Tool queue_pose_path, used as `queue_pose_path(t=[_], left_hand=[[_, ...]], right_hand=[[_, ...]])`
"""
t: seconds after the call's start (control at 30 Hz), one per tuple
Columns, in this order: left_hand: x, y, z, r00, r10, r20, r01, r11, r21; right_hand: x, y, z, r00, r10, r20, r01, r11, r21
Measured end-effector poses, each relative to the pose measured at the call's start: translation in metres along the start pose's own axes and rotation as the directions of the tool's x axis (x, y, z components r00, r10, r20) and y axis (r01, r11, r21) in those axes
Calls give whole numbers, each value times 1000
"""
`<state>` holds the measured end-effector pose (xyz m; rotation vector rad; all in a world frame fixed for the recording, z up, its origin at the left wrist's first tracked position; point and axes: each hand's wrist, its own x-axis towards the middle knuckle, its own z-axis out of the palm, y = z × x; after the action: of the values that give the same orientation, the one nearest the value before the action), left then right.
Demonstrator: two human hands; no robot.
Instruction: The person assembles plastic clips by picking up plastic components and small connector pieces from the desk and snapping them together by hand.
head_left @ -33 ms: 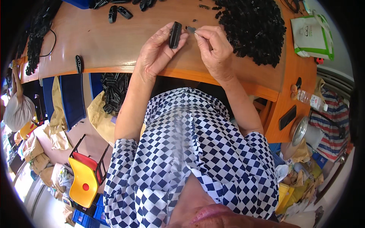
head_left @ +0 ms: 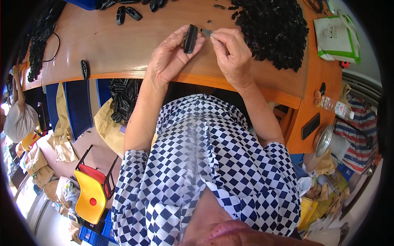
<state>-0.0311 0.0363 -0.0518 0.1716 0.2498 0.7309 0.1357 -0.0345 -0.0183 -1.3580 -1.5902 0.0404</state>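
Over the near part of the table (head_left: 123, 49), my left hand (head_left: 172, 51) is closed around a long black plastic part (head_left: 190, 39), held nearly upright between thumb and fingers. To the right of it, my right hand (head_left: 232, 53) pinches a small, thin grey piece (head_left: 206, 32) between thumb and forefinger. The small piece points at the black part, and a narrow gap lies between them. A large pile of small black pieces (head_left: 273, 35) spreads on the table just beyond my right hand.
Similar black parts (head_left: 133, 13) lie at the far left, and one more (head_left: 85, 69) by the near edge. A white-green bag (head_left: 336, 39), a bottle (head_left: 336, 107) and a phone (head_left: 310, 126) are at the right. A yellow-red chair (head_left: 90, 197) stands lower left.
The black part in my left hand has shifted very slightly to the right and turned a little. My right hand stays where it was.
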Motion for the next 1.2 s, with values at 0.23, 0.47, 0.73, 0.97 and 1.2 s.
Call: queue_pose_path(t=[0.23, 0.47, 0.73, 0.97, 1.2], left_hand=[[-12, -16, 4, 970, -225, 91, 226, 974, 8], [-16, -23, 2, 954, -280, 111, 263, 953, 148], [-22, -29, 8, 991, -124, -45, 132, 932, 337], [-22, -38, 15, 996, -26, -82, 60, 889, 454], [-21, -34, 13, 995, -42, -87, 83, 838, 539]], right_hand=[[-15, 10, -8, 992, -122, 3, 122, 991, -62], [-19, 10, -9, 997, -73, -30, 73, 997, 3], [-28, 3, -11, 973, 229, -12, -217, 939, 268], [-24, -8, -18, 959, 277, 64, -283, 905, 319], [-20, -3, -23, 987, 122, 105, -133, 986, 105]])
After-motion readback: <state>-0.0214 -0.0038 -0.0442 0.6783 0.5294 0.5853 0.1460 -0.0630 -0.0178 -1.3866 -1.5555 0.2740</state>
